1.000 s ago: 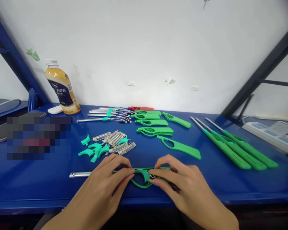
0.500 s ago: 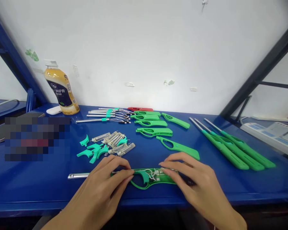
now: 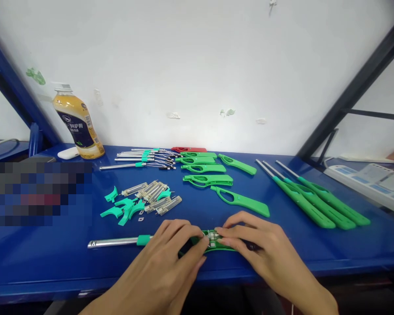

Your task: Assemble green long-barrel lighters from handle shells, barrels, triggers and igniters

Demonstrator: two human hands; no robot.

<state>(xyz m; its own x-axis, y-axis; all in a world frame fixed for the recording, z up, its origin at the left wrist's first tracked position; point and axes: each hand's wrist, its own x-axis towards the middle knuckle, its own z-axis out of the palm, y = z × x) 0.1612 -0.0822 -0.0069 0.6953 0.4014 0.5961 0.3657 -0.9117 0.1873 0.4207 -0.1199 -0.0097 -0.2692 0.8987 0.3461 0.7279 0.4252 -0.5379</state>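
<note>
An opened green lighter casing (image 3: 221, 247) lies near the table's front edge, with a silver tube (image 3: 114, 242) and its teal collar (image 3: 143, 239) pointing left. My left hand (image 3: 170, 253) covers the casing's left part, its thumb and fingertips pinched at the white wires in the middle; exactly what they hold is too small to make out. From the right, my right hand (image 3: 265, 245) has its fingers closed on a clear cartridge (image 3: 213, 236) inside the casing. The trigger area is hidden under my left hand.
Behind lie teal triggers (image 3: 126, 208), clear cartridges (image 3: 156, 192), wired silver tubes (image 3: 128, 166) and green casing halves (image 3: 244, 202). Several assembled green lighters (image 3: 305, 203) lie right. A bottle (image 3: 75, 124) and a white case (image 3: 68, 153) stand back left; a white power strip (image 3: 364, 181) is far right.
My left hand has moved right along the casing, from the trigger loop to the wires, uncovering the teal collar. My right hand stays at the cartridge. The view has shifted slightly.
</note>
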